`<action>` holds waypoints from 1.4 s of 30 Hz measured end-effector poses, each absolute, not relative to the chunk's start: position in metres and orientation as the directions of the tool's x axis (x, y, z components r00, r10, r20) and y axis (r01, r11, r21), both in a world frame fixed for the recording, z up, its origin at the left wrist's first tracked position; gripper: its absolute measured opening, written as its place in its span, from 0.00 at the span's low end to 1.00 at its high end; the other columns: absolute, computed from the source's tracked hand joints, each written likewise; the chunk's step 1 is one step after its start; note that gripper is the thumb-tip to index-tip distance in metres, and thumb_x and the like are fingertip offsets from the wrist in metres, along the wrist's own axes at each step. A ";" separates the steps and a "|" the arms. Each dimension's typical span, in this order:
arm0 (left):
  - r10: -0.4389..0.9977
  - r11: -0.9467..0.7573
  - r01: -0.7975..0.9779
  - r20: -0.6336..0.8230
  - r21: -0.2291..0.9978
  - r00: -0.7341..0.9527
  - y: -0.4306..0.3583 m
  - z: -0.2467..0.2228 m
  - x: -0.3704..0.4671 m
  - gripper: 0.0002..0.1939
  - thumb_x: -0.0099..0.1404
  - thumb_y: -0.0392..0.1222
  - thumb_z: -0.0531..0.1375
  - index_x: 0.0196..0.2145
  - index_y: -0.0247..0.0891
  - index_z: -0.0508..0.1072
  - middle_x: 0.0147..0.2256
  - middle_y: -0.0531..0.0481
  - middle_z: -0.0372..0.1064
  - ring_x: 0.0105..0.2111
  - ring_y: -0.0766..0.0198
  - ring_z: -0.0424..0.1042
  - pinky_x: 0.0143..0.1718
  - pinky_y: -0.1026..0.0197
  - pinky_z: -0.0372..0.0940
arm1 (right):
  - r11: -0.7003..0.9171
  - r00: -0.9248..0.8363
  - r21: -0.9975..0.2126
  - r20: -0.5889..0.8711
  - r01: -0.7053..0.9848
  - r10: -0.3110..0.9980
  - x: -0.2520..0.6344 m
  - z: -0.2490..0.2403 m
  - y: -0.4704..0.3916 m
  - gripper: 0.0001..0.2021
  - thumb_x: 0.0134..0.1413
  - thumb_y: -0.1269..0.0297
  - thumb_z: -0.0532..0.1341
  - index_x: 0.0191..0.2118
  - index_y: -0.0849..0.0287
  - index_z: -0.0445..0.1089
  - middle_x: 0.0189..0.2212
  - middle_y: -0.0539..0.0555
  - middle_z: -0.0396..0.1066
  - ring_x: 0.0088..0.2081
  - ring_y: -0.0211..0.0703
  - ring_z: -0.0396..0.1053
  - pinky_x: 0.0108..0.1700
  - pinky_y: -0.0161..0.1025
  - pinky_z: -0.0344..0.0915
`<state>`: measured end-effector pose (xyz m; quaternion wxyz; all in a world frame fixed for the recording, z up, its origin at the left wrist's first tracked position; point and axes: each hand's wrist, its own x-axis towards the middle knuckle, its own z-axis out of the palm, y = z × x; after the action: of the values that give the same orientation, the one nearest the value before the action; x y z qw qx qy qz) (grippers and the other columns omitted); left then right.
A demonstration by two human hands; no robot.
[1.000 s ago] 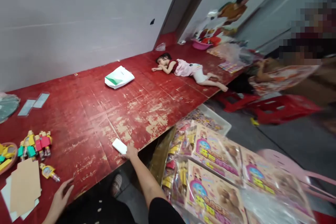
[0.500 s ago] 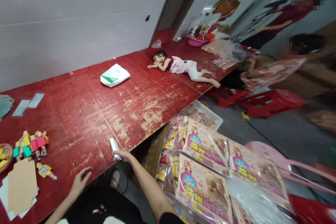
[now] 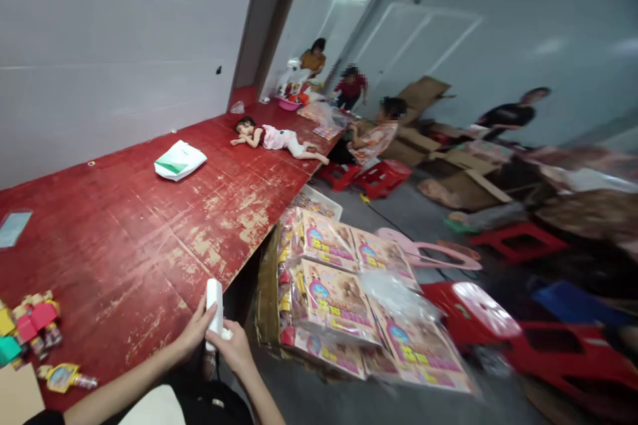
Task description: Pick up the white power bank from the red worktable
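Note:
A white oblong bar-shaped object (image 3: 214,309) is held upright in front of me, near the edge of the red table (image 3: 149,265); its exact kind does not show. My left hand (image 3: 197,329) grips it from the left side. From the right, my right hand (image 3: 234,348) closes on its lower end, and a small white piece shows by that thumb. Left of my hands on the table lie several yellow, pink and green toy figures (image 3: 40,322), with one yellow figure (image 3: 62,377) lying apart, nearer me.
Right of the table stands a carton (image 3: 268,319) of packaged goods with printed cards (image 3: 336,302). A child (image 3: 276,137) lies on the table beyond a white bag (image 3: 179,161). Red stools (image 3: 383,176) and a seated person (image 3: 376,136) are farther right.
My left hand has come off the table edge to the white object, which my right hand held alone before. The object is now upright between both hands. The view has swung right.

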<state>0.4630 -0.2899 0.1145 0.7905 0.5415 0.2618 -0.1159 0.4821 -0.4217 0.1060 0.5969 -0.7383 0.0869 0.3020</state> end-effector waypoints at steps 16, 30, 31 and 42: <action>0.161 0.655 0.496 -0.747 0.570 0.645 -0.269 0.165 0.482 0.26 0.76 0.54 0.49 0.57 0.29 0.68 0.36 0.38 0.79 0.30 0.56 0.80 0.33 0.57 0.76 | 0.318 0.784 -0.727 -0.613 -0.608 0.097 0.467 0.132 -0.481 0.41 0.20 0.32 0.74 0.40 0.59 0.72 0.27 0.46 0.66 0.19 0.26 0.57 0.16 0.28 0.51; -0.289 0.327 0.672 -0.607 0.664 0.740 -0.501 0.249 0.559 0.32 0.72 0.56 0.55 0.66 0.35 0.64 0.50 0.38 0.77 0.44 0.52 0.80 0.43 0.53 0.78 | 0.868 0.723 -0.446 -0.671 -0.217 -0.164 0.503 0.132 -0.689 0.31 0.38 0.36 0.73 0.28 0.57 0.61 0.13 0.37 0.50 0.13 0.25 0.42 0.14 0.28 0.34; -0.356 0.265 0.710 -0.618 0.653 0.701 -0.530 0.249 0.564 0.32 0.71 0.56 0.56 0.65 0.34 0.65 0.49 0.37 0.78 0.43 0.51 0.81 0.43 0.54 0.78 | 0.881 0.701 -0.449 -0.676 -0.147 -0.228 0.496 0.130 -0.713 0.29 0.40 0.37 0.73 0.28 0.57 0.60 0.14 0.37 0.50 0.13 0.25 0.41 0.14 0.28 0.35; -0.821 -0.191 0.781 -0.533 0.595 0.205 -0.787 0.224 0.560 0.32 0.71 0.62 0.54 0.58 0.32 0.72 0.49 0.36 0.76 0.40 0.55 0.79 0.40 0.55 0.77 | 0.642 0.072 -0.606 -0.699 0.469 -0.712 0.302 0.114 -0.890 0.25 0.42 0.57 0.74 0.45 0.57 0.67 0.20 0.38 0.57 0.17 0.25 0.52 0.17 0.24 0.43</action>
<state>0.5603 -0.7869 0.2241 0.6356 0.4457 -0.0227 -0.6300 0.3017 -0.8897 0.1137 0.7237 -0.1111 0.5454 -0.4080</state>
